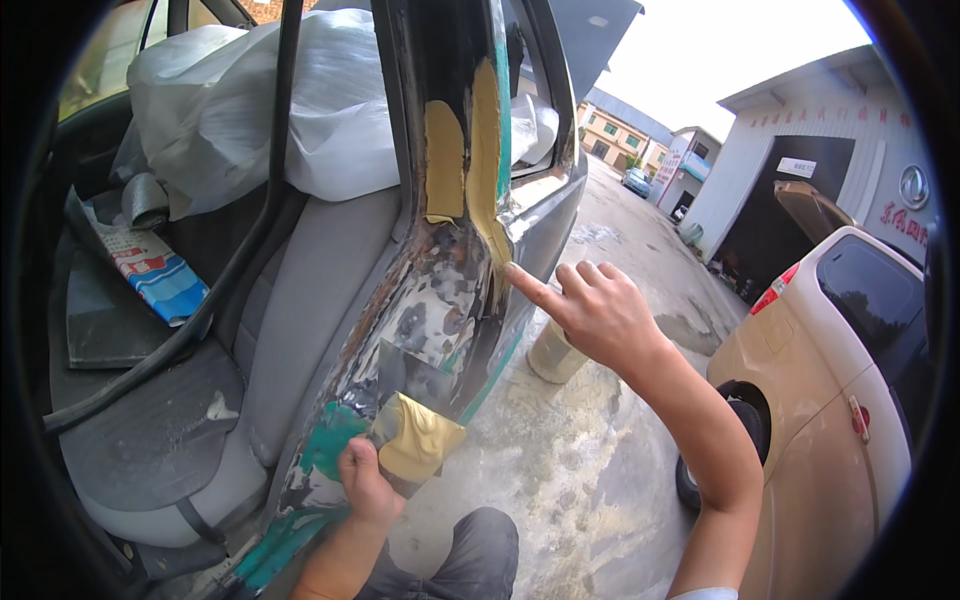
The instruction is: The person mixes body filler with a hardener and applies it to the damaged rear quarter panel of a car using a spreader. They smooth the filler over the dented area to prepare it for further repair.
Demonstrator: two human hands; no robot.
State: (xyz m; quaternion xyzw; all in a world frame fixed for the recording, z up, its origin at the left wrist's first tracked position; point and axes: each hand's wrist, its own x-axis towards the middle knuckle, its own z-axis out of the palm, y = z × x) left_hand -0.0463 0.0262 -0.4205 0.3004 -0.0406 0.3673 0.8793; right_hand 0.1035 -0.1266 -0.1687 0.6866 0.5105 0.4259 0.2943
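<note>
My left hand [366, 472] grips a thin flat plate [416, 367], thumb on top. A thick mound of yellow body filler [420, 442] lies on its near end. My right hand [604, 307] holds nothing visible; its index finger points out and its tip touches a strip of yellow filler [487, 172] on the outer edge of the car's door pillar [442, 67]. The other fingers are bent, and the thumb is hidden. A second filler patch [444, 161] covers the pillar's inner face. Below, the body panel [420, 300] shows sanded metal, rust and green paint.
A grey car seat [315, 277] and a loose black door seal [259, 232] are at left. White plastic sheeting [337, 105] covers the interior behind. A can [555, 356] stands on the concrete ground [540, 465]. A beige van [810, 390] is parked at right.
</note>
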